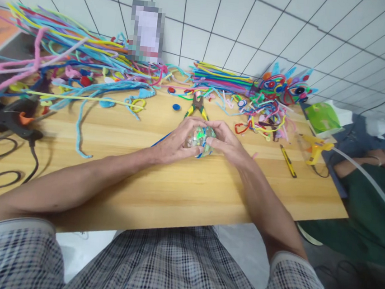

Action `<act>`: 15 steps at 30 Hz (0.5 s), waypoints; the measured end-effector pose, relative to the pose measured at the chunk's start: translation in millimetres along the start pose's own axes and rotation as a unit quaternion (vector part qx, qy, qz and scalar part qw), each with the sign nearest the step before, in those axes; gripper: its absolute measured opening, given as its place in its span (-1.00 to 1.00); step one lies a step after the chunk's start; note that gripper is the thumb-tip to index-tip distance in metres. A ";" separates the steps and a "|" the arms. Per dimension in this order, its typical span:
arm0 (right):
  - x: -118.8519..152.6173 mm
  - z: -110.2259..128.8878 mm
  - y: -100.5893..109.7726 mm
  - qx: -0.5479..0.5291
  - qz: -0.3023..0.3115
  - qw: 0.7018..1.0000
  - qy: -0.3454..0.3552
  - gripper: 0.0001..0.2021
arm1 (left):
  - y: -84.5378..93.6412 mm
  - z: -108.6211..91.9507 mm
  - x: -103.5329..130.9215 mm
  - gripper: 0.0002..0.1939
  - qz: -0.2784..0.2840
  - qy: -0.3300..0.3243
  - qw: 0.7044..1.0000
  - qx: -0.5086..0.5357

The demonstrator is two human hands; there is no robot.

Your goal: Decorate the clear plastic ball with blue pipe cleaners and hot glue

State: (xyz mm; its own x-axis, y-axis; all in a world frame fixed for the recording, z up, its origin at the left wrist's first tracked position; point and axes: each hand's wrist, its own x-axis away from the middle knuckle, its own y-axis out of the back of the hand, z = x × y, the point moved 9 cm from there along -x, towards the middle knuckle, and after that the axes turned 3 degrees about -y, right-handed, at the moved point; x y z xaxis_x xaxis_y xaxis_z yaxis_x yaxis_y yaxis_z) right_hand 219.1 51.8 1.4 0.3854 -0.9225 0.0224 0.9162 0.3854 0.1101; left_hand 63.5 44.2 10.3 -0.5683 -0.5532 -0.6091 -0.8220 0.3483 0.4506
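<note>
Left hand (177, 141) and right hand (227, 141) are cupping the colourful ball (200, 136); pliers (198, 102) are lying just beyond it, a yellow cutter (288, 161) resting to its right!

The wooden table (188, 192) carried a heap of fuzzy coloured stems (87, 39) at its left rear, yellow-handled pliers (198, 105) and a small blue disc (176, 107) mid-way along and — toward the right end — a yellow cutter (289, 162) beside a yellow glue gun (318, 150).

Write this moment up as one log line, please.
left hand: holds round see-through item | right hand: holds same item | just beyond: pliers | to the right: yellow utility knife, yellow glue gun
</note>
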 end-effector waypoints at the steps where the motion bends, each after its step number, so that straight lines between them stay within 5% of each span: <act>1: 0.3 1.2 -0.5 0.001 0.001 1.000 0.003 -0.35 | -0.1 0.4 -0.1 -0.37 0.000 0.003 1.000 0.003; 15: -5.3 -3.9 0.1 0.018 -0.019 0.999 0.027 -0.29 | 0.5 8.2 -0.3 -0.36 0.001 0.064 0.997 0.043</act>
State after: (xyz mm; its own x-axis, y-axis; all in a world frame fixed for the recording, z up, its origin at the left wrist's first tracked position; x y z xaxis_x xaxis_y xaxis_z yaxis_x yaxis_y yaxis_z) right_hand 217.5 56.7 -2.6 0.3560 -0.9337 -0.0367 0.9264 0.3476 0.1446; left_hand 63.0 50.8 5.4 -0.5650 -0.6428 -0.5172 -0.8242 0.4102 0.3905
